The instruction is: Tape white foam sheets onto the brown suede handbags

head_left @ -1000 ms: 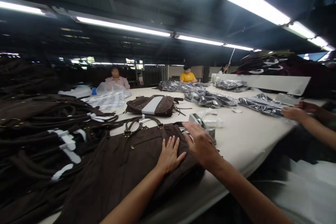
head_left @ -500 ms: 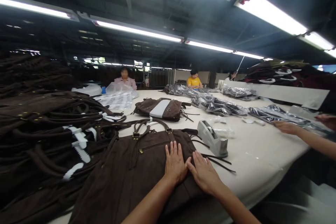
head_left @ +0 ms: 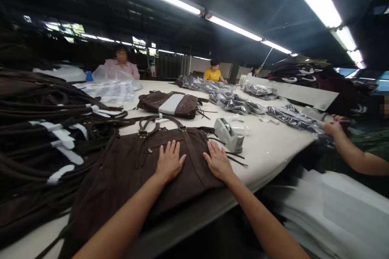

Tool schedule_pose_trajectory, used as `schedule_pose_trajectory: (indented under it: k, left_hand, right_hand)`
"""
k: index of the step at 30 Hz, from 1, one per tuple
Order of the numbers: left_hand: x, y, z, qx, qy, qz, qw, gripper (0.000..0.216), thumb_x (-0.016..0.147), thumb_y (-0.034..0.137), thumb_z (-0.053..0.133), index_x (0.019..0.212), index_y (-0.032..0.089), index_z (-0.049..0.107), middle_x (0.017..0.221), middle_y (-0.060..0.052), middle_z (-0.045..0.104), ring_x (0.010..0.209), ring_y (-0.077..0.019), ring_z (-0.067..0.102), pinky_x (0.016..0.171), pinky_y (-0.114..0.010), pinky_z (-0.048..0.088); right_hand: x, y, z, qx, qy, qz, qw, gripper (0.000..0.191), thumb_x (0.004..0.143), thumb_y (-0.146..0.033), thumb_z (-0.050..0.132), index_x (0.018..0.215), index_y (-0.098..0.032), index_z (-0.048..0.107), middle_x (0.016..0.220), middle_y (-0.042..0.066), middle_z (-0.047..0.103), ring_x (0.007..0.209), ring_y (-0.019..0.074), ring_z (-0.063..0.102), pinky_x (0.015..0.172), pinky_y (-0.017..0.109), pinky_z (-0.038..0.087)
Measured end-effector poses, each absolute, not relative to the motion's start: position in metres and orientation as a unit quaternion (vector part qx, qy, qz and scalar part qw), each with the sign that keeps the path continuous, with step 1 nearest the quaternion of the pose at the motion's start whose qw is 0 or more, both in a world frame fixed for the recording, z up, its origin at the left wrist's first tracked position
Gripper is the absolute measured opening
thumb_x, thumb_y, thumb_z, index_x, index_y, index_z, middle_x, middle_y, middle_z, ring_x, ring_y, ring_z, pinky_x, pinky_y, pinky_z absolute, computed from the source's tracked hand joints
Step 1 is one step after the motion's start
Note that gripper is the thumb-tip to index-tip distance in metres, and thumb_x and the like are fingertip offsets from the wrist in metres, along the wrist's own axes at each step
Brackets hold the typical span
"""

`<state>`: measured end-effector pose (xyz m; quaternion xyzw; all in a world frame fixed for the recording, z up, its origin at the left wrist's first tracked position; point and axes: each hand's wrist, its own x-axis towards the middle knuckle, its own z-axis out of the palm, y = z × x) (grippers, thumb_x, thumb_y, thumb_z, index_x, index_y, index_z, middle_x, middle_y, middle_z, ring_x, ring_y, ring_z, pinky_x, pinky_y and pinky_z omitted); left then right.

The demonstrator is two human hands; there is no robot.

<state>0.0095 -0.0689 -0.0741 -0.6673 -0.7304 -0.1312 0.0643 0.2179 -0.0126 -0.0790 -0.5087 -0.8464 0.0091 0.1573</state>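
A dark brown handbag (head_left: 130, 178) lies flat at the front of the table, its two handles pointing away from me. My left hand (head_left: 170, 162) rests on its front with fingers spread, just below the zipper. On the bag's right side my right hand (head_left: 218, 162) lies flat, fingers stretched out. Neither hand grips anything. Thin dark straps stick out beyond the bag's right edge, beside a grey tape dispenser (head_left: 229, 135). Behind it lies another brown handbag (head_left: 168, 104) with a pale band around it.
To the left is a heap of brown bags (head_left: 39, 141) with white-wrapped handles. Plastic-wrapped bags (head_left: 235, 103) lie further back on the white table (head_left: 270, 145). A co-worker's hands (head_left: 336, 125) touch one at right. White sheets (head_left: 343, 206) are stacked below the table's edge.
My hands have moved apart over the bag, the left one going left across its front. The view has turned right. The co-worker at right has come further into view.
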Motion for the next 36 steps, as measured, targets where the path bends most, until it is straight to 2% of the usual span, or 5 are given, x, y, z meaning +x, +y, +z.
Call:
schedule_pose_trajectory:
  k: [8, 13, 22, 30, 36]
  left_hand:
    - [-0.066, -0.201, -0.067, -0.613, -0.774, -0.115, 0.107, 0.052, 0.095, 0.037, 0.034, 0.128, 0.003, 0.055, 0.145, -0.022, 0.043, 0.14, -0.0322, 0.03, 0.114, -0.046, 0.026]
    - [-0.047, -0.25, -0.068, -0.536, -0.806, -0.137, 0.212, 0.051, 0.094, 0.035, 0.038, 0.135, 0.007, 0.05, 0.153, -0.021, 0.028, 0.145, -0.0365, 0.014, 0.114, -0.06, 0.012]
    - [-0.033, -0.287, -0.094, -0.471, -0.837, -0.171, 0.22, 0.056, 0.092, 0.038, 0.044, 0.142, 0.015, 0.04, 0.151, -0.017, 0.035, 0.136, -0.0334, 0.036, 0.103, -0.047, 0.038]
    - [-0.05, -0.265, -0.065, -0.33, -0.882, -0.275, 0.196, 0.062, 0.085, 0.03, 0.057, 0.137, 0.002, 0.04, 0.111, -0.018, 0.064, 0.101, -0.0319, 0.056, 0.086, -0.046, 0.045]
    - [-0.06, -0.258, -0.065, -0.354, -0.838, -0.38, 0.167, 0.019, 0.079, 0.012, 0.063, 0.098, 0.015, 0.063, 0.084, -0.006, 0.067, 0.081, -0.025, 0.059, 0.078, -0.04, 0.043]
  right_hand:
    - [0.227, -0.022, -0.078, -0.345, -0.924, 0.002, 0.166, 0.053, 0.098, -0.046, 0.031, 0.141, -0.019, 0.044, 0.149, 0.007, 0.04, 0.14, 0.0206, 0.032, 0.116, 0.042, 0.024]
    - [0.227, -0.017, -0.084, -0.343, -0.929, 0.01, 0.139, 0.062, 0.096, -0.054, 0.029, 0.145, -0.017, 0.037, 0.153, 0.007, 0.033, 0.142, 0.0205, 0.027, 0.116, 0.043, 0.024]
    - [0.236, 0.003, -0.114, -0.316, -0.936, -0.027, 0.152, 0.062, 0.094, -0.052, 0.026, 0.145, -0.018, 0.036, 0.152, 0.006, 0.035, 0.141, 0.023, 0.03, 0.113, 0.048, 0.03]
    - [0.167, -0.015, -0.1, -0.263, -0.939, -0.06, 0.214, 0.049, 0.096, -0.034, 0.03, 0.14, -0.016, 0.045, 0.143, 0.012, 0.047, 0.133, 0.0263, 0.042, 0.108, 0.05, 0.037]
    - [0.054, -0.037, -0.068, -0.076, -0.96, -0.01, 0.27, 0.06, 0.089, -0.008, 0.032, 0.148, -0.023, 0.031, 0.15, 0.007, 0.038, 0.135, 0.0193, 0.039, 0.109, 0.039, 0.039]
